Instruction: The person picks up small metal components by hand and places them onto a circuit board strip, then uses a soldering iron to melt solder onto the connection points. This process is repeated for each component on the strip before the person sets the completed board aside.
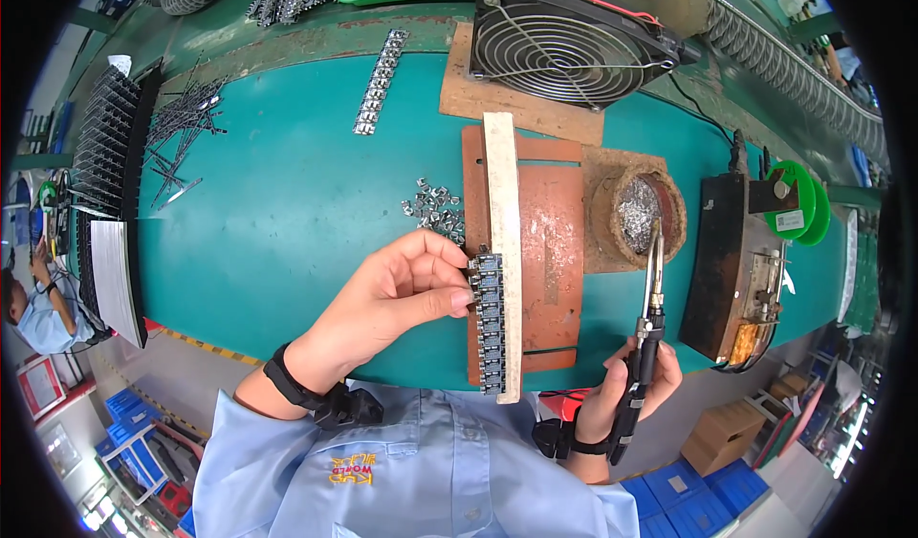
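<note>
My left hand (382, 294) is closed, thumb and fingertips pinched at the left edge of a narrow strip of small circuit boards (491, 328). The strip lies along a pale straight bar (503, 203), near the bar's closer half. Whether a small part is also between those fingertips I cannot tell. My right hand (626, 390) is wrapped round the black handle of a soldering iron (654, 323), a thin metal tube running beside its shaft. Its tip points away from me, over a round brown pot (612, 215) with silvery solder scraps inside.
Beneath the bar sits a reddish-brown board (555, 251). Small metal parts (437, 211) are piled left of it. Another board strip (381, 81) lies farther back. A black fan (564, 50) stands behind, a soldering station (732, 270) at right, and a rack of strips (110, 141) at left.
</note>
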{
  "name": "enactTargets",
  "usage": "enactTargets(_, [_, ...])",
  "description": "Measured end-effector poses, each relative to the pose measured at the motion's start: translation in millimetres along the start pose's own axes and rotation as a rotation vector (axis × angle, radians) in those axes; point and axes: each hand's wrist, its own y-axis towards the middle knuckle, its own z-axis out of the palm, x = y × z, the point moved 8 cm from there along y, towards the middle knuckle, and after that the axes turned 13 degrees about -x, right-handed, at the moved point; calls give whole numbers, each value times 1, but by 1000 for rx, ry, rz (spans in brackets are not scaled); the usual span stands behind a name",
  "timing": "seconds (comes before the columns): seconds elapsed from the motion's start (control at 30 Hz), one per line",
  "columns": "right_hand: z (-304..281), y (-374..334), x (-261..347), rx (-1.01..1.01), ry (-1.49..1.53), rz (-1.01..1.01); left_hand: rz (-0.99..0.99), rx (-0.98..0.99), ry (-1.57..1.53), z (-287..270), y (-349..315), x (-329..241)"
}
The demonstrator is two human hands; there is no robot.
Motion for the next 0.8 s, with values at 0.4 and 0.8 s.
enactTargets(0.4, [-5, -2, -2, -20, 50, -54, 127, -120, 192, -14, -3, -15])
enactTargets(0.8, [28, -2, 51, 540, 95, -328, 4, 1, 214, -2, 1, -3])
